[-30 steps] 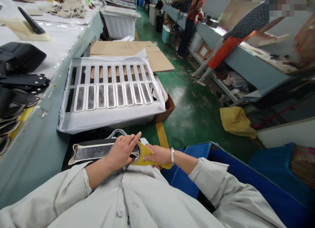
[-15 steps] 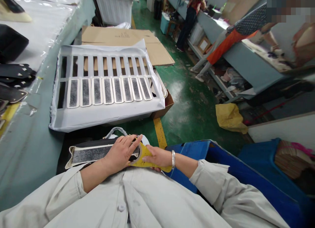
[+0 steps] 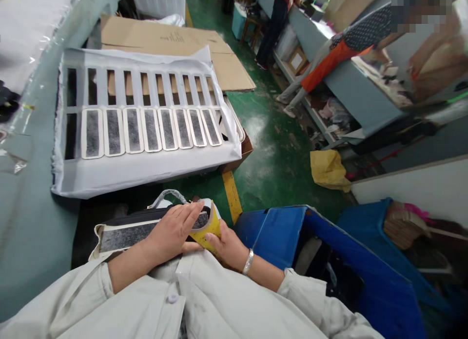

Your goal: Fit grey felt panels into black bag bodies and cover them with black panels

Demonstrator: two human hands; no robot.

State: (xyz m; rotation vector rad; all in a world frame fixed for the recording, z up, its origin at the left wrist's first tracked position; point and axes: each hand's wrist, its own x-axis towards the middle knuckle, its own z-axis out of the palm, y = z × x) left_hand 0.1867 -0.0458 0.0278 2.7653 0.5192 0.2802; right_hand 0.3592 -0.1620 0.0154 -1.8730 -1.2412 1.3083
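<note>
My left hand (image 3: pixel 171 227) lies with its fingers stretched out over the end of a strip-like panel (image 3: pixel 126 236) with a speckled dark grey face and cream edges. Its fingertips meet the pale rim of a curved yellow sheet (image 3: pixel 204 234), whose exact kind I cannot tell. My right hand (image 3: pixel 228 244), with a silver bracelet at the wrist, grips the yellow sheet between thumb and fingers. Behind the panel is a dark bag (image 3: pixel 141 216) with a wrapped handle (image 3: pixel 168 195). The sheet's lower part is hidden by my right hand and my shirt.
Ahead, a white slotted frame (image 3: pixel 109 175) carries a row of several grey-faced panels (image 3: pixel 133 130). Flattened cardboard (image 3: pixel 157 36) lies behind it. A blue bin (image 3: pixel 281 236) stands at my right, a worktable (image 3: pixel 32 222) at my left. Two people stand by a far bench (image 3: pixel 380 105).
My right hand has tilted the yellow sheet more upright and drawn it closer to my left hand. My left hand still rests on the panel. The camera view has shifted slightly.
</note>
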